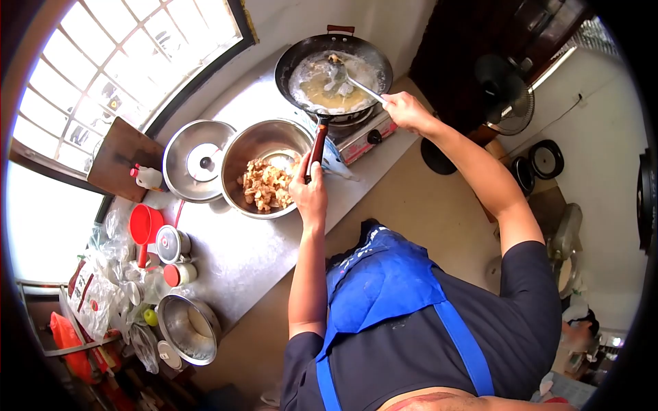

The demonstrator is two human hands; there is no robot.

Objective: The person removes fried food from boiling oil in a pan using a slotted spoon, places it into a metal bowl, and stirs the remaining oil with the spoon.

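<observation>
My left hand (310,190) is closed round the dark wooden handle (319,142) of a black wok (286,74) on the gas stove (363,137). In the wok, pale foamy liquid surrounds the head of a metal ladle (364,88). The ladle's shaft ends in my right hand (406,111), whose fingers are wrapped round it. Just left of the wok handle, a steel bowl (234,154) holds browned chunks of food (264,183) and stands beside my left hand.
Left of the bowl lie a steel lid (179,161), a cutting board (123,159), a white bottle (147,178), a red scoop (144,225) and jars (171,244). Another steel bowl (179,335) stands nearer. A fan (510,109) is at the right.
</observation>
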